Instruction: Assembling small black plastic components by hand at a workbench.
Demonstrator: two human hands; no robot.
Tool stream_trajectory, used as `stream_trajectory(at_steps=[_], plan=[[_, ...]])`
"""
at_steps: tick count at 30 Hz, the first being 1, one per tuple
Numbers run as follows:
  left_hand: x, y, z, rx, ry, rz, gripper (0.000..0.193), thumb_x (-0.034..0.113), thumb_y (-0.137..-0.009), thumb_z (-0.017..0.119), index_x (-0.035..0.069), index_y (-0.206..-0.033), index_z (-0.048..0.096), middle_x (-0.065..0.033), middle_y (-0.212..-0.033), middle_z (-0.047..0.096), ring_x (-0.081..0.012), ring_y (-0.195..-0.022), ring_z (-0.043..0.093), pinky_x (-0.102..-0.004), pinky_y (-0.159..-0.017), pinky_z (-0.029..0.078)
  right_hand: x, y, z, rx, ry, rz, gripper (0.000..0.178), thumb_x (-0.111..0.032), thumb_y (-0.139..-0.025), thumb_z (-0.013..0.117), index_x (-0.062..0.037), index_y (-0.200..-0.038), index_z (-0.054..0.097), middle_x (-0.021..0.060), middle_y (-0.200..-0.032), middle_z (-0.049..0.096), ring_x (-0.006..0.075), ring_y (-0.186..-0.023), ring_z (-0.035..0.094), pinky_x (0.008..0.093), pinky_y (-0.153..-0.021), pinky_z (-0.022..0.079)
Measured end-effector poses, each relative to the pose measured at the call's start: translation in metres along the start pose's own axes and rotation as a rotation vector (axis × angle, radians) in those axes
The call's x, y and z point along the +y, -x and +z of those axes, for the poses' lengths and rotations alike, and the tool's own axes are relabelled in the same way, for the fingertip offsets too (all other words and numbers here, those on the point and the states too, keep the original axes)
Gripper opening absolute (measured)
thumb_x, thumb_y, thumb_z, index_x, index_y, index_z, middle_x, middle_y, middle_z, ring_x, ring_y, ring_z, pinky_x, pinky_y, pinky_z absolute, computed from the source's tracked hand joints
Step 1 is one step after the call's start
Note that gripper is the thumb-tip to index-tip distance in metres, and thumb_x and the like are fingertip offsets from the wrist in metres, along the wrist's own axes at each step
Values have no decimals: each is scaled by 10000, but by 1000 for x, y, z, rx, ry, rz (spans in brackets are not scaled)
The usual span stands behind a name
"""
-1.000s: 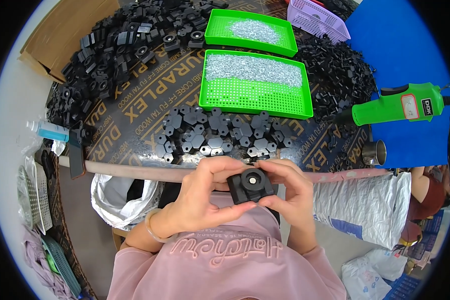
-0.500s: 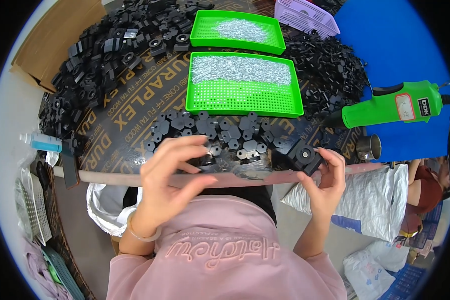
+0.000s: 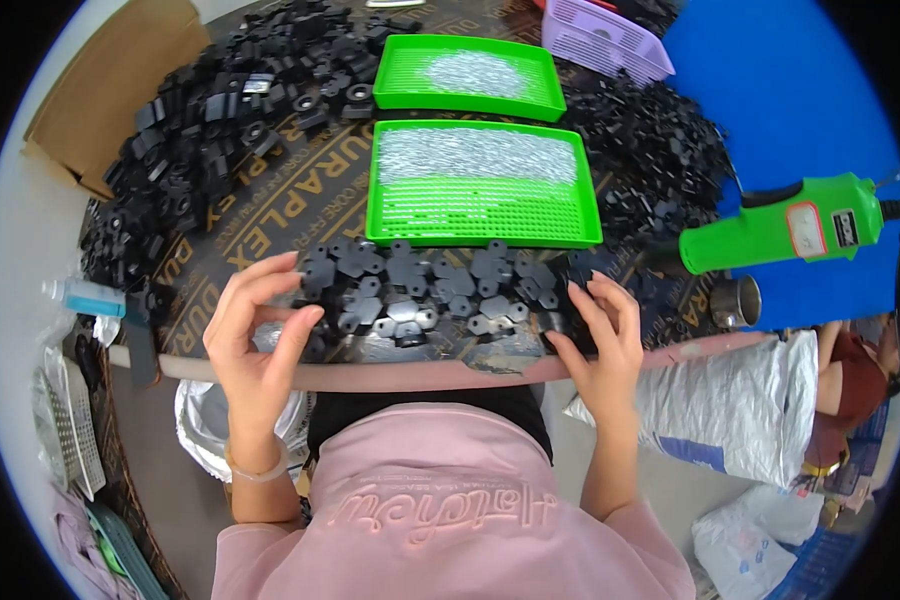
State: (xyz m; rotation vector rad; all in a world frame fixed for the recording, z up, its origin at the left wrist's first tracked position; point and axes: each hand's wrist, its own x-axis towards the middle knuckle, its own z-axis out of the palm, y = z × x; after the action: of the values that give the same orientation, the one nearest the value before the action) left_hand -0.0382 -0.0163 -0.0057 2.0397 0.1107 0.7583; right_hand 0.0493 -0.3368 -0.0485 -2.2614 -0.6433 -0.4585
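Several small black plastic parts (image 3: 404, 272) with rounded lobes stand packed together near the table's front edge. At the left end of this group is my left hand (image 3: 250, 340), its thumb and fingers spread apart with nothing visible between them. My right hand (image 3: 610, 345) is at the right end, thumb and fingers apart beside the outermost black parts. Whether its fingertips touch a dark part there I cannot tell. Just behind the group sits a green perforated tray (image 3: 480, 218), its far half covered with shiny metal pins.
A second green tray (image 3: 395, 85) and a purple basket (image 3: 610, 40) stand farther back. Black parts are heaped at left (image 3: 220, 120) and right (image 3: 660, 140). A green power screwdriver (image 3: 755, 235) is at right above a metal cup (image 3: 737, 302). A blue bottle (image 3: 90, 296) lies left.
My right hand has moved left and no longer shows the black block it held, which now seems to be with the group. My left hand has moved left, away from the middle parts.
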Motion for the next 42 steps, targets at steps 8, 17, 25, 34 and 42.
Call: stream_trajectory(at_steps=[8, 17, 25, 34, 42], plan=[[-78, -68, -45, 26, -339, -11, 245, 55, -862, 740, -14, -1087, 674, -74, -1087, 687, -120, -862, 659, -246, -769, 527, -1, -10, -5, -117, -51, -43, 396, 59, -821, 680, 3, -1213, 661, 181, -1365, 585, 370, -1323, 529, 421, -1059, 449], [-131, -180, -6, -145, -1076, 263, 556, 391, -731, 819, 22, -1123, 679, -145, -1052, 691, -341, -1011, 614, -428, -876, 501, 0, -4, -13, 119, 34, -20, 294, 34, -832, 695, -4, -1124, 692, 172, -1210, 638, 334, -1151, 624, 396, -970, 500], [-130, -163, -7, -201, -889, 266, 456, 213, -797, 769, 46, -1198, 629, -169, -1122, 675, -365, -1045, 627, -429, -893, 502, 45, 1, -57, 328, 278, 325, 164, -1, -853, 692, -35, -1012, 707, 132, -1005, 653, 298, -924, 625, 359, -749, 504], [-19, -85, -1, -265, 140, -170, 541, 1, -845, 745, -28, -1337, 523, -75, -1222, 597, -133, -1061, 584, -253, -926, 462, 55, -30, -45, -27, 448, 395, 265, -187, -763, 812, -43, -925, 659, 95, -882, 646, 315, -904, 613, 443, -783, 475], [25, -16, 22, -412, 658, -362, 591, -175, -807, 657, -33, -1358, 499, -161, -1381, 542, -211, -1051, 676, -258, -754, 593, 35, -17, -38, 88, 360, 342, 169, -83, -911, 676, 9, -1046, 637, 157, -956, 643, 319, -847, 651, 398, -749, 508]])
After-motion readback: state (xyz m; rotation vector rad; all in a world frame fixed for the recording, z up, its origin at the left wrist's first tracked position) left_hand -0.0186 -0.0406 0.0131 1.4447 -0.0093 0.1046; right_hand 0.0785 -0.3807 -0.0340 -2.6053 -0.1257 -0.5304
